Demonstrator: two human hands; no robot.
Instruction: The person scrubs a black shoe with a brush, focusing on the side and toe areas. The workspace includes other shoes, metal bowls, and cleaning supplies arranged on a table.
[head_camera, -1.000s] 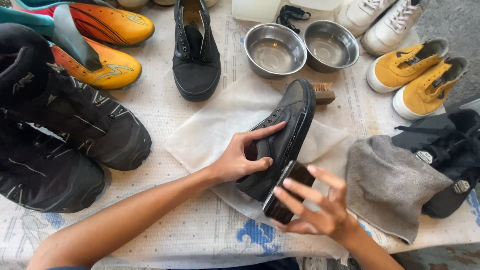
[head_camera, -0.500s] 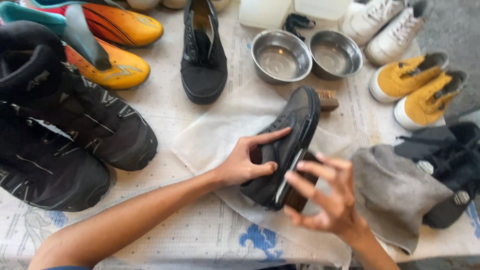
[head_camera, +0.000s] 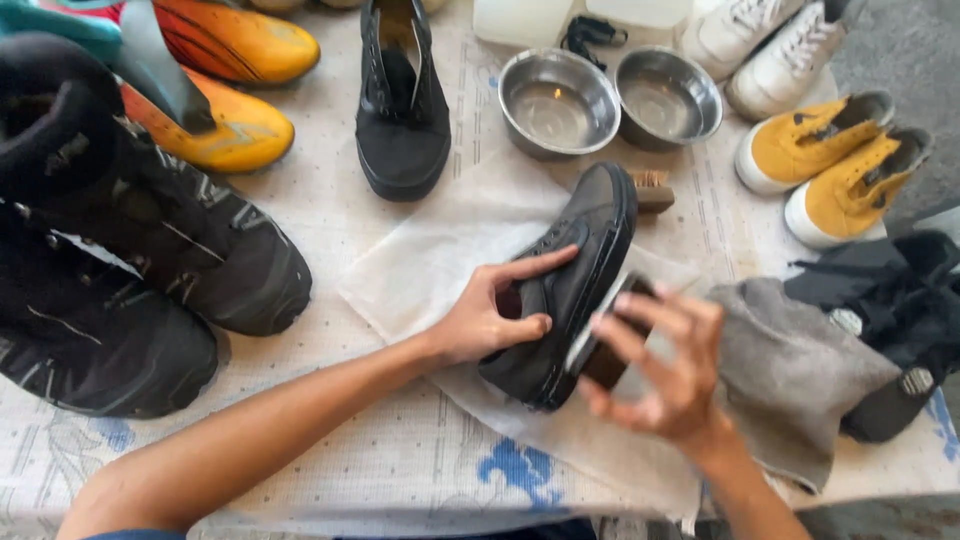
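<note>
Left hand (head_camera: 490, 320) clamped over black shoe (head_camera: 570, 285), pinning it on its side on the white cloth (head_camera: 420, 270), sole edge facing the brush. Long axis diagonal, toe up-right toward the steel bowls (head_camera: 558, 100). Right hand (head_camera: 660, 375) closed around a brush (head_camera: 610, 350), likely bristles against sole; motion-blurred.
</note>
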